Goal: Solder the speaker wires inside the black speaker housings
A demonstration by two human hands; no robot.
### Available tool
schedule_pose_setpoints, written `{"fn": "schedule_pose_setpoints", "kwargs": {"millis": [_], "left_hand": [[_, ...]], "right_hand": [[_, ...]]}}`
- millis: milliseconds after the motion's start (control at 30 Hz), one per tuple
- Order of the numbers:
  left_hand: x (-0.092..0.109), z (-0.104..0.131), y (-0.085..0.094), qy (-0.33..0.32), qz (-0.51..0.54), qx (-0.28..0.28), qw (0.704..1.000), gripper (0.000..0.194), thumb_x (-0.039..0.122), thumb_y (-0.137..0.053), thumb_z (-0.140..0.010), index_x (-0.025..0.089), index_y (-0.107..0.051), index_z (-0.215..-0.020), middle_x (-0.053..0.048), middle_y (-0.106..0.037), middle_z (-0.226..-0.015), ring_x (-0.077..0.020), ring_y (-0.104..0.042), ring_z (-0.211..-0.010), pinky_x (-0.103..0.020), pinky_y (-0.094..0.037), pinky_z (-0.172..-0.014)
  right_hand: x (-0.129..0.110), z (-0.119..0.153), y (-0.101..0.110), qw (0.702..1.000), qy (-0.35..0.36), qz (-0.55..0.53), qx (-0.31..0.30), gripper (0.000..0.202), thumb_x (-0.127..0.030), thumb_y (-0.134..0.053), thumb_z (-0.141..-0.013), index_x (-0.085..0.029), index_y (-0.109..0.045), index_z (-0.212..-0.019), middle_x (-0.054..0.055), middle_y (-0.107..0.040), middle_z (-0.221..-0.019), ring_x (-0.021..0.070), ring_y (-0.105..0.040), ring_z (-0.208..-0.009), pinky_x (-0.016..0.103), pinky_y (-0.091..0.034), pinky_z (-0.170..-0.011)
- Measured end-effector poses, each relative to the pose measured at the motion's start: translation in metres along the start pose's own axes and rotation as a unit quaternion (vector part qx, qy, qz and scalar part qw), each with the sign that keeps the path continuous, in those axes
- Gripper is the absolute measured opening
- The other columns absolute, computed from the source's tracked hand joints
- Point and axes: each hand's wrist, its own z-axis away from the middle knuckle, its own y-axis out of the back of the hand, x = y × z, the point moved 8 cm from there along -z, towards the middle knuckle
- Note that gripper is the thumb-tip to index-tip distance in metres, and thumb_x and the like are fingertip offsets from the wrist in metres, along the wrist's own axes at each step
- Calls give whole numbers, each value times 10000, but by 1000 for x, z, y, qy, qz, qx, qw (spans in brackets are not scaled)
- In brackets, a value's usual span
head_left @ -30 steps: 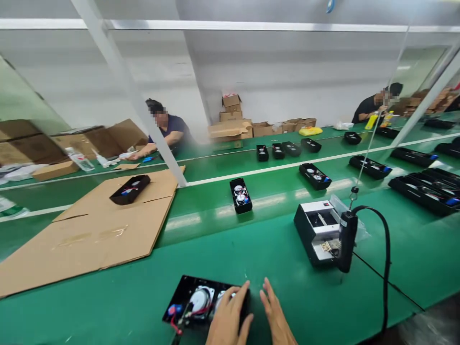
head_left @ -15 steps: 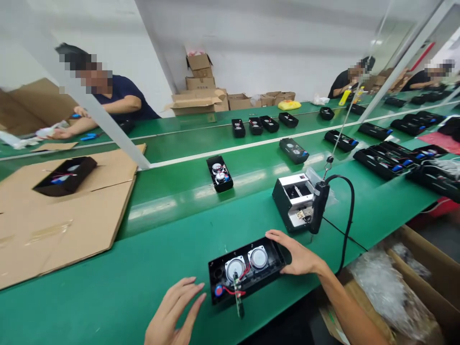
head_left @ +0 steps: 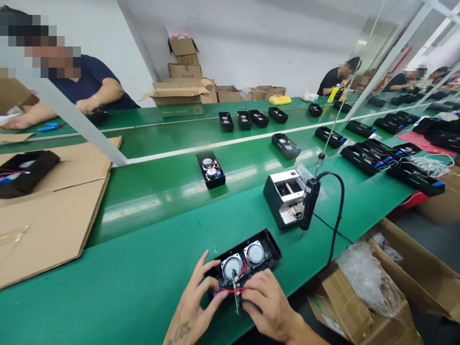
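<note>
A black speaker housing (head_left: 264, 235) lies at an angle on the green bench in front of me. Two round speaker drivers (head_left: 255, 253) with pale backs sit inside it. A narrow green circuit board (head_left: 236, 301) juts over the near edge. Red wires (head_left: 227, 290) run across from a blue part at the left end, mostly covered by my fingers. My left hand (head_left: 199, 299) curls round the left end of the housing, thumb in front and fingers behind. Beside the board, my right hand (head_left: 268, 302) pinches at the red wires; its fingertips partly hide the contact.
An electric screwdriver (head_left: 309, 203) hangs by a silver-and-black machine (head_left: 283, 196). Another open housing (head_left: 211, 170) lies on the conveyor beyond. Cardboard (head_left: 53, 225) covers the left side. A carton with clear plastic (head_left: 373, 278) stands lower right. Co-workers sit across the line.
My right hand has left the housing's right end and come to the red wires near the board. My left hand has moved onto the left end. The view has shifted right.
</note>
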Motion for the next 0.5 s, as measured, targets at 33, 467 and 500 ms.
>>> {"fn": "schedule_pose_setpoints", "kwargs": {"millis": [33, 467, 500], "left_hand": [[-1, 0, 0, 3, 13, -1, 1000, 260, 383, -636, -1040, 243, -678, -825, -96, -751, -1381, -323, -572, -1508, -496, -638, -1082], [7, 7, -13, 85, 66, 115, 988, 161, 225, -565, -1050, 259, -709, -987, -65, -765, -1187, -278, -653, -1394, -482, -629, -1079], [13, 6, -11, 69, 51, 105, 991, 216, 181, -535, -1047, 263, -725, -985, -71, -748, -1248, -278, -625, -1426, -492, -621, -1092]], "right_hand": [[-2, -6, -3, 1000, 1, -4, 16, 238, -93, -638, -957, -259, -689, -1120, 68, -801, -984, 248, -718, -821, 408, -555, -753], [23, -67, 22, 990, 100, -35, -91, 253, -139, -554, -1105, -240, -783, -1146, 31, -833, -969, 173, -733, -827, 318, -535, -762], [21, -62, 21, 984, 131, 10, -122, 258, -122, -559, -1099, -242, -786, -1130, 18, -831, -940, 172, -714, -800, 330, -504, -739]]}}
